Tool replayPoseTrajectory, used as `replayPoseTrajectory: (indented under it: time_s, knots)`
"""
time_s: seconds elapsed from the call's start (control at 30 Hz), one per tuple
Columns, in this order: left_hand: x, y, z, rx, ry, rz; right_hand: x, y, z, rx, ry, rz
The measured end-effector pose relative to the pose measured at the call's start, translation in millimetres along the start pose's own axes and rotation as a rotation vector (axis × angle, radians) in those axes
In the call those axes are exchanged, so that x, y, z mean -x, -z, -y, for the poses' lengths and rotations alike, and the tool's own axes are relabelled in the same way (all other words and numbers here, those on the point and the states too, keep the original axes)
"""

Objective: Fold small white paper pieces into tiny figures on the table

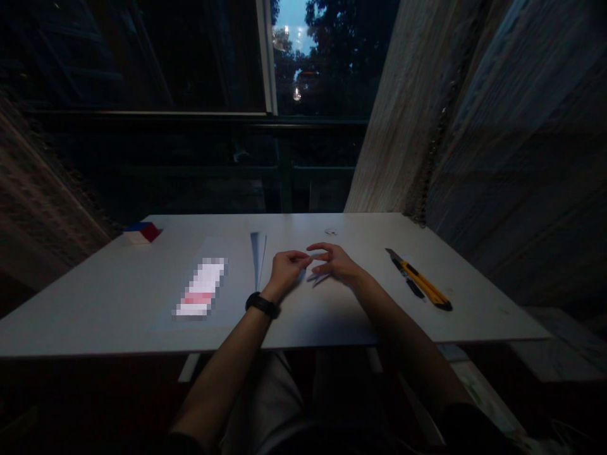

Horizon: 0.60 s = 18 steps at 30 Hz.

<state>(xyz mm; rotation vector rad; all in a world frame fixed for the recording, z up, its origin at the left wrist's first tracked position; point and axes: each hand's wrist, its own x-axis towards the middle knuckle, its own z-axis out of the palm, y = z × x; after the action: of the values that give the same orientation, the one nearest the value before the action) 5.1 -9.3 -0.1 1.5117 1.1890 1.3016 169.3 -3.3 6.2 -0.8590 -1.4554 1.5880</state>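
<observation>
My left hand (pixel 285 268), with a black watch on its wrist, is closed in a pinch above the middle of the table. What its fingertips hold, if anything, is too small to make out. My right hand (pixel 336 262) faces it, fingers curved and apart, one fingertip close to or touching the left fingertips. Just under the right thumb is a small folded piece of paper (pixel 317 278), pale and partly covered by the hand. Left of my left hand, a folded white paper (pixel 256 253) stands with its edges raised.
A lit, blurred-out phone screen (pixel 202 287) lies on a white sheet (pixel 164 319) at left. A colour puzzle block (pixel 142 232) sits at the far left. On the right are a yellow box cutter (pixel 427 287) and a black pen-like tool (pixel 406 278). A small object (pixel 331 232) lies farther back.
</observation>
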Motion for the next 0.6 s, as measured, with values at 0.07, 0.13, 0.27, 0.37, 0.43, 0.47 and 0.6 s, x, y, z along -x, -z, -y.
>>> replayPoseTrajectory:
  time_s: [0.07,0.13,0.27,0.37,0.43,0.47,0.6]
  knots:
    - [0.0,-0.3,1.0,-0.011,-0.009,0.006,0.9,0.5,1.5,0.002,-0.003,0.001]
    - [0.2,-0.3,1.1,-0.021,-0.016,0.016,2.2,0.8,4.0,-0.001,-0.012,0.012]
    - [1.1,0.4,-1.1,-0.049,-0.028,-0.009,5.4,0.8,8.9,-0.012,-0.036,0.08]
    - [2.7,0.6,-4.5,-0.046,-0.028,-0.014,5.8,-0.9,8.6,-0.009,-0.045,0.102]
    - [4.2,0.3,-6.8,-0.047,-0.041,0.004,4.4,-3.0,6.1,0.005,-0.045,0.076]
    - [5.0,0.1,-7.8,-0.054,-0.049,0.015,3.4,-4.2,4.3,0.018,-0.041,0.052]
    - [7.6,-1.3,-9.3,-0.083,-0.072,0.054,-1.2,-9.7,-2.0,0.093,-0.02,-0.091]
